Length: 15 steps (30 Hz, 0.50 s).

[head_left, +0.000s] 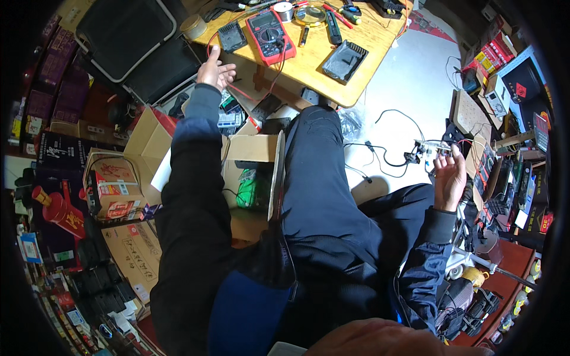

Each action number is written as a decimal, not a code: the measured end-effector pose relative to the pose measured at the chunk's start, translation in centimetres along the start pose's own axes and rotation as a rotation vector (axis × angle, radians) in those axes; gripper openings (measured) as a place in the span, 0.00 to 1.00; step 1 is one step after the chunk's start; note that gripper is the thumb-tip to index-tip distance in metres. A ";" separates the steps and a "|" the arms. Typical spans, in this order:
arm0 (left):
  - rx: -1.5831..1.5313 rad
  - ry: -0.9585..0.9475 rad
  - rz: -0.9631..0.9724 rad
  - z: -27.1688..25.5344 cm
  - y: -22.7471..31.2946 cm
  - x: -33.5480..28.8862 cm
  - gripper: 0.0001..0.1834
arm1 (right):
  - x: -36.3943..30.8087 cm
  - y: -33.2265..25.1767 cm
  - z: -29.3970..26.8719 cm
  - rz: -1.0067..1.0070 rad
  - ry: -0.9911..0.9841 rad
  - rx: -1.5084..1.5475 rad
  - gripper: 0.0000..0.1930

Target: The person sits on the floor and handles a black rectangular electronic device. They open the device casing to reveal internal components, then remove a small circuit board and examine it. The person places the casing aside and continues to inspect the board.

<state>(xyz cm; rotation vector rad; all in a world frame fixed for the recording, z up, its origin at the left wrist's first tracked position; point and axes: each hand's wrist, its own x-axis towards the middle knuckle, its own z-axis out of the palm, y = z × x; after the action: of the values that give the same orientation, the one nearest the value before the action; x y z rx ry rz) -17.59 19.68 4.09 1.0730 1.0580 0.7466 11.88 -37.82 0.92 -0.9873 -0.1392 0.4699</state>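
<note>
My right hand (pixel 449 181) is closed at the fingertips around a small circuit board (pixel 431 146), held off to the right of my knees. Black cables (pixel 386 155) trail from the board toward the floor. Out at the table's left front edge is my left hand (pixel 216 72), its fingers apart and nothing visible in it. Just beyond it on the table lies a black plastic case half (pixel 232 37). A red multimeter (pixel 271 37) is beside that, and its red test lead (pixel 240 93) loops below the table edge near my left hand.
On the wooden table (pixel 309 65) are another black case half (pixel 345 62), a solder spool (pixel 284 10), a magnifying glass (pixel 310 16) and several tools. An open cardboard box (pixel 252 145) stands left of my legs, near a folding chair (pixel 127 35). Stacked electronics crowd the right.
</note>
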 end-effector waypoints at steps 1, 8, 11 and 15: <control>0.002 -0.042 0.004 0.0 -0.6 -2.5 0.42 | 0.1 0.1 0.3 -0.012 -0.067 0.034 0.13; -0.028 -0.513 -0.013 3.3 -8.8 -24.0 0.16 | 1.6 1.1 0.5 0.056 -0.107 0.059 0.18; -0.016 -0.655 -0.062 6.3 -11.1 -29.6 0.13 | 2.0 1.4 0.8 0.073 -0.089 0.098 0.18; 0.288 -0.583 0.265 10.9 -10.6 -29.3 0.21 | 2.0 1.1 1.9 0.045 -0.213 0.081 0.16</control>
<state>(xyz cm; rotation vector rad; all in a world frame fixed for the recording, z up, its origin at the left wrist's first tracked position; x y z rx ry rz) -17.45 -13.34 4.33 1.5806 0.5336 0.4438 12.65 -34.94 0.86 -0.8613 -0.2882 0.6173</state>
